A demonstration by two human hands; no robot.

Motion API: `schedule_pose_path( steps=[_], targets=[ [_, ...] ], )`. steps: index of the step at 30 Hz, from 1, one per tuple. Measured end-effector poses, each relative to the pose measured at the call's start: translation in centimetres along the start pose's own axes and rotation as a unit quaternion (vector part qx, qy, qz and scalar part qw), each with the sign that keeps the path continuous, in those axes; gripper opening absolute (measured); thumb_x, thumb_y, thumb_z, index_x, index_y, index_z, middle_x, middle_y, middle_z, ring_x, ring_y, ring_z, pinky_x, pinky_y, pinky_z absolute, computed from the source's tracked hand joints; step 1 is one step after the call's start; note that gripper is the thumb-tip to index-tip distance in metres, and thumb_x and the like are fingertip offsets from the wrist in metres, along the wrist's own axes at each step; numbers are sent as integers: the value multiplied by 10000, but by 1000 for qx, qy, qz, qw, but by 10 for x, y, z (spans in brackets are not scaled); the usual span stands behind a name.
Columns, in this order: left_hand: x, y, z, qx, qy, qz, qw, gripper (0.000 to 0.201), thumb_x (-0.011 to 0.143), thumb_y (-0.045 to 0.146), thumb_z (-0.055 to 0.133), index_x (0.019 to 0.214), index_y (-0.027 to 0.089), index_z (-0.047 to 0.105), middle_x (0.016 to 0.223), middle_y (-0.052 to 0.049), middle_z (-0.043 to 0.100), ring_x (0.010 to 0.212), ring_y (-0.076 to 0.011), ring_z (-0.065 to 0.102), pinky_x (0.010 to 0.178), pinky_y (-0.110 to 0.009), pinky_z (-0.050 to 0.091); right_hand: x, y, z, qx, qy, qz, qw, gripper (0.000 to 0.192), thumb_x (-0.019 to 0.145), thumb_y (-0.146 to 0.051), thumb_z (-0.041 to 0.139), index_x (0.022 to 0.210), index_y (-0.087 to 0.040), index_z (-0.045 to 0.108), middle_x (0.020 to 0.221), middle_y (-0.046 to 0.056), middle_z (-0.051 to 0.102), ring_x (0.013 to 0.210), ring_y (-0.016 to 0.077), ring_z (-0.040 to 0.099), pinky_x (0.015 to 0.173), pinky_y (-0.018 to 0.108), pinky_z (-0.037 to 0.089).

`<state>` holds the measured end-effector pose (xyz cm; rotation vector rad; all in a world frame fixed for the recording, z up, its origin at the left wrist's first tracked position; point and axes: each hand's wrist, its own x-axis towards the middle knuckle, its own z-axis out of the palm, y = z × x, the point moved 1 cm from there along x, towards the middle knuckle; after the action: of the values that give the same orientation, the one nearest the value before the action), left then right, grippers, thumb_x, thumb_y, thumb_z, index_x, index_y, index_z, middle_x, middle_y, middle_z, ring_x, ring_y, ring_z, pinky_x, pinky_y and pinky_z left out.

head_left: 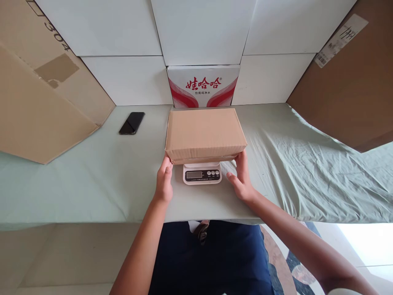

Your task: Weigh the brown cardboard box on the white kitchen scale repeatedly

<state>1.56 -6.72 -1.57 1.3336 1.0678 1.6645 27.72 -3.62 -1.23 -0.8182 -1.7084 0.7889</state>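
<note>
Box: a closed cardboard box (205,133) is set on a scale (202,173) near the table's (76,180) front edge.
Left hand (163,182): forearm extended forward, fingers pressed against the box's left front corner.
Right hand (242,177): fingers spread loosely, laid against the right front corner.

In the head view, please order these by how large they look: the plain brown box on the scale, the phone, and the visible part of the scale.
1. Brown cardboard box, clearly the largest.
2. Kitchen scale, only its front part shows under the box.
3. Black phone, looks slightly smaller than the scale's visible part, but it lies farther away, so this is unsure.
</note>
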Motion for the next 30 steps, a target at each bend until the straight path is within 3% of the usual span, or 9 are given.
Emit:
schedule_pose_path(
  steps=[5, 15, 22, 24, 27, 30],
  targets=[
    [2, -1, -1, 0, 2, -11, 1000, 732, 972, 702, 474, 1562, 272, 516, 1682, -100, 473, 1621, -331, 330, 1332, -486, 291, 1, 0, 0, -10, 1, -3, 1000, 853, 957, -653, 521, 1672, -462, 97, 1774, -45, 212, 1605, 358, 297, 1336, 634, 308],
    [2, -1, -2, 3, 4, -10, 1000, 747, 980, 698, 473, 1587, 263, 485, 1693, -94, 456, 1622, -317, 332, 1309, -444, 339, 2, 3, 0, -3, 9, -6, 1000, 845, 959, -616, 559, 1674, -438, 145, 1761, 1, 256, 1567, 362, 356, 1295, 648, 357],
    [2, -3, -10, 4, 37, 11, 999, 775, 978, 702, 476, 1628, 285, 418, 1755, -72, 335, 1640, -308, 282, 1332, -438, 284, 7, 14, -10, 75, 82, 35, 993, 763, 940, -573, 608, 1618, -468, 273, 1712, -3, 377, 1586, 347, 365, 1305, 664, 318],
    [2, -3, -9, 9, 19, 5, 1000, 770, 984, 697, 464, 1622, 268, 431, 1734, -89, 382, 1624, -317, 326, 1323, -448, 303, 14, 8, -12, 101, 61, 57, 991, 739, 922, -562, 627, 1593, -445, 338, 1707, -7, 399, 1592, 349, 361, 1316, 647, 309],
    [8, 2, -7, 32, -16, 14, 999, 749, 996, 635, 498, 1621, 228, 430, 1691, -120, 454, 1599, -326, 378, 1306, -448, 333, 30, -4, -12, 133, 7, 86, 987, 644, 913, -518, 610, 1524, -384, 456, 1667, 9, 469, 1536, 352, 434, 1270, 610, 396],
    [31, 7, -8, 49, -33, 36, 998, 727, 1000, 588, 523, 1612, 207, 434, 1665, -134, 486, 1577, -324, 415, 1283, -431, 367, 55, -4, -11, 141, 0, 87, 986, 555, 911, -464, 564, 1455, -367, 509, 1602, 10, 536, 1462, 336, 499, 1215, 580, 454]
  ],
)
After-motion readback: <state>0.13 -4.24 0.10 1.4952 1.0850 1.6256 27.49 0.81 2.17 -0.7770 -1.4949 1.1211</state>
